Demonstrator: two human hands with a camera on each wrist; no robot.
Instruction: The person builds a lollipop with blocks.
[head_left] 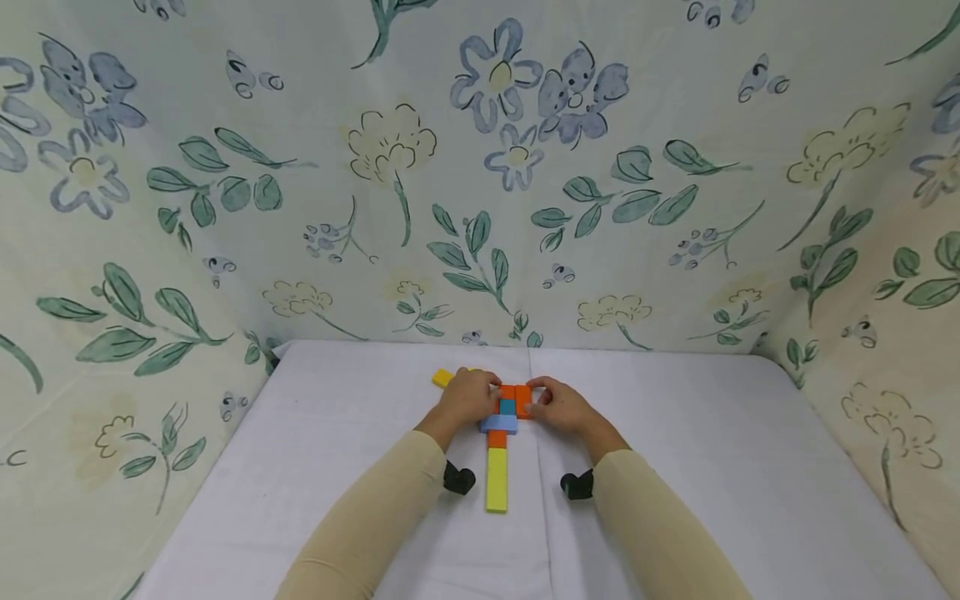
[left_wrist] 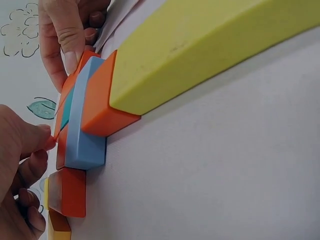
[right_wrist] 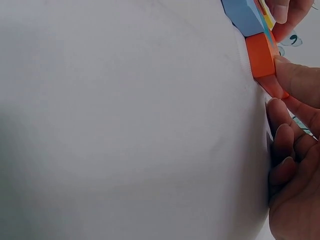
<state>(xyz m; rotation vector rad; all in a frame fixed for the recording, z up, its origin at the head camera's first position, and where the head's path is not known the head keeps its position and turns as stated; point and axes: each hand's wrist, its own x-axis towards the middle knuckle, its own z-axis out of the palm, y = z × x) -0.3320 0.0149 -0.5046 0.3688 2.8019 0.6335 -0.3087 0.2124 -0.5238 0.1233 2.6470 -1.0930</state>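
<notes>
My right hand (head_left: 564, 407) (right_wrist: 300, 150) pinches an upright-lying orange block (head_left: 523, 402) (right_wrist: 262, 56) between thumb and finger at the right of a block arrangement. My left hand (head_left: 468, 397) (left_wrist: 22, 170) has thumb and fingertip together on a small orange piece at the arrangement's upper left, mostly hidden by the fingers. Between the hands lies a teal block (head_left: 507, 407). Below it a light blue block (head_left: 498, 425) (left_wrist: 86, 120) lies crosswise, touching an orange block (head_left: 497, 439) (left_wrist: 100, 102), which adjoins a long yellow-green block (head_left: 497, 481) (left_wrist: 185, 50).
A yellow block (head_left: 442, 378) lies beyond my left hand, with another partly hidden beside it. In the left wrist view, a separate orange block (left_wrist: 74, 192) sits near the blue one. White cloth (head_left: 675, 467) covers the table; floral fabric (head_left: 480, 208) hangs behind and at the sides.
</notes>
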